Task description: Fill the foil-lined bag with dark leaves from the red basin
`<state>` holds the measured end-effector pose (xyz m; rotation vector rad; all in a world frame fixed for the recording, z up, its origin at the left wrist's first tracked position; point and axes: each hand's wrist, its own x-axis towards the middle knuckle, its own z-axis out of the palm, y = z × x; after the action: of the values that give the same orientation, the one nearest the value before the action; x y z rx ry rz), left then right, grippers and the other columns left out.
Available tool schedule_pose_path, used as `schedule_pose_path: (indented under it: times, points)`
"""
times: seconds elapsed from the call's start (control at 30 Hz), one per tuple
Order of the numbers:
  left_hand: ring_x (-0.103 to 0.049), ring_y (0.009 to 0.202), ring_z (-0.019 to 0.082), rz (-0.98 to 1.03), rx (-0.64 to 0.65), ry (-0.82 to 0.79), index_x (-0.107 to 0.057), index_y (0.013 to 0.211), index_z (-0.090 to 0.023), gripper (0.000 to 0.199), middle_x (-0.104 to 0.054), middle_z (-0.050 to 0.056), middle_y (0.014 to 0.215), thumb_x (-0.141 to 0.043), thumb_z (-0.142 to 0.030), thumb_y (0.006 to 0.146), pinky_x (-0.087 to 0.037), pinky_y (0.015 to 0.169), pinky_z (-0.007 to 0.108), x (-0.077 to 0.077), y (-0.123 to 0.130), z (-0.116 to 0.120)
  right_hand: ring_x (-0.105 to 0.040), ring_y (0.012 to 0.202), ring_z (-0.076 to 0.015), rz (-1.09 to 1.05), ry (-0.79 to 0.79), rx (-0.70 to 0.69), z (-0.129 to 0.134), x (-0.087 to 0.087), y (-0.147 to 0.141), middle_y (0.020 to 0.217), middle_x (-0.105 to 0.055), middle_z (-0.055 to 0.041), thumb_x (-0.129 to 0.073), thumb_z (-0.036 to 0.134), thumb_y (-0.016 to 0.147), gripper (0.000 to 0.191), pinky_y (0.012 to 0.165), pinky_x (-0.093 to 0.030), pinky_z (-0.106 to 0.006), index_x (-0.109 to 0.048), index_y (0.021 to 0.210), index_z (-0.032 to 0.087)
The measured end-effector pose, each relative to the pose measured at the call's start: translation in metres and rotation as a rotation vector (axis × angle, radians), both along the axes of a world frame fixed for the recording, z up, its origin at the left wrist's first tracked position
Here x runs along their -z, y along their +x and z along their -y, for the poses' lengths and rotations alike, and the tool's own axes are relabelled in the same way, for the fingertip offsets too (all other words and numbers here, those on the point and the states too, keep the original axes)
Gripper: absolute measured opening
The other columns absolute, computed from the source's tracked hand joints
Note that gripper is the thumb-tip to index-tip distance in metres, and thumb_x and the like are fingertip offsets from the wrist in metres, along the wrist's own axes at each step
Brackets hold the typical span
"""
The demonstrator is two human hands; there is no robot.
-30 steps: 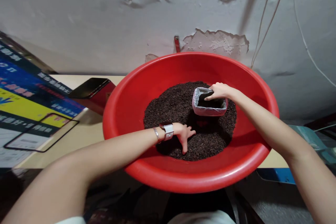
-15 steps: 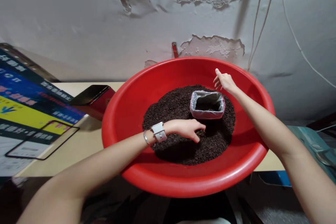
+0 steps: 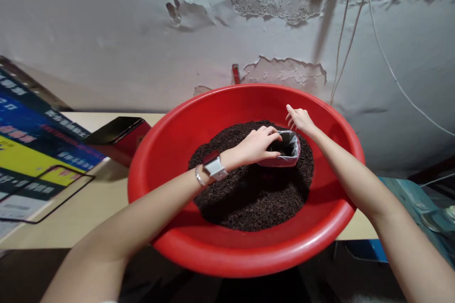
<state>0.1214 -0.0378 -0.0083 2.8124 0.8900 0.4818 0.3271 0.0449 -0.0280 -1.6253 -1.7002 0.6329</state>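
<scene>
A wide red basin (image 3: 249,262) holds a heap of dark loose material (image 3: 256,208) that looks like dry leaves or grains. On the heap stands a small box (image 3: 293,154) lined with clear plastic, some dark material inside. My left hand (image 3: 262,144), with a white watch and a bracelet on the wrist, is over the box's left side, fingers apart at its opening; nothing can be seen in its grip. Just behind the box's far right corner, my right hand (image 3: 299,120) hangs with fingers spread, holding nothing.
The basin rests on a pale table (image 3: 103,199). Left of it are a red and black box (image 3: 122,137), a thin black frame (image 3: 53,215) and a printed panel (image 3: 31,142). Behind is a peeling wall with hanging cables (image 3: 351,33). A teal object (image 3: 408,203) is at the right.
My left hand has risen from the dark heap in front of the box to the box's opening. My right hand stays near the far right corner. The whole view has shifted slightly.
</scene>
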Motion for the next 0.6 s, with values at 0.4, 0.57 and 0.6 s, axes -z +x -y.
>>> schedule_pose_path:
  times: [0.4, 0.57, 0.6]
  points:
    - [-0.034, 0.132, 0.043, -0.628, 0.305, -0.289, -0.031, 0.143, -0.017, 0.084, -0.027, 0.022, 0.151, -0.071, -0.033, 0.072, -0.048, 0.088, 0.053, 0.096, 0.015, 0.069, -0.06, 0.046, -0.0116, 0.036, -0.003, 0.055, -0.004, 0.007, 0.007, 0.056, -0.064, -0.0056, -0.028, 0.061, 0.093, 0.063, 0.064, -0.047, -0.023, -0.062, 0.067, 0.014]
    - [-0.044, 0.125, 0.042, -0.647, 0.244, -0.422, -0.019, 0.148, -0.018, 0.101, -0.031, 0.024, 0.147, -0.074, -0.043, 0.066, -0.047, 0.09, 0.049, 0.114, 0.012, 0.06, -0.066, 0.066, -0.0165, 0.266, -0.021, 0.033, -0.001, 0.007, 0.005, 0.067, -0.068, -0.008, -0.025, 0.062, 0.093, 0.064, 0.075, -0.046, -0.027, -0.065, 0.075, 0.016]
    - [-0.047, 0.122, 0.04, -0.64, 0.221, -0.428, -0.022, 0.146, -0.015, 0.099, -0.035, 0.024, 0.144, -0.073, -0.044, 0.066, -0.048, 0.09, 0.047, 0.113, 0.013, 0.059, -0.066, 0.074, -0.0191, 0.348, -0.022, 0.034, 0.0, 0.007, 0.005, 0.072, -0.069, -0.0095, -0.026, 0.062, 0.093, 0.063, 0.078, -0.045, -0.029, -0.066, 0.077, 0.016]
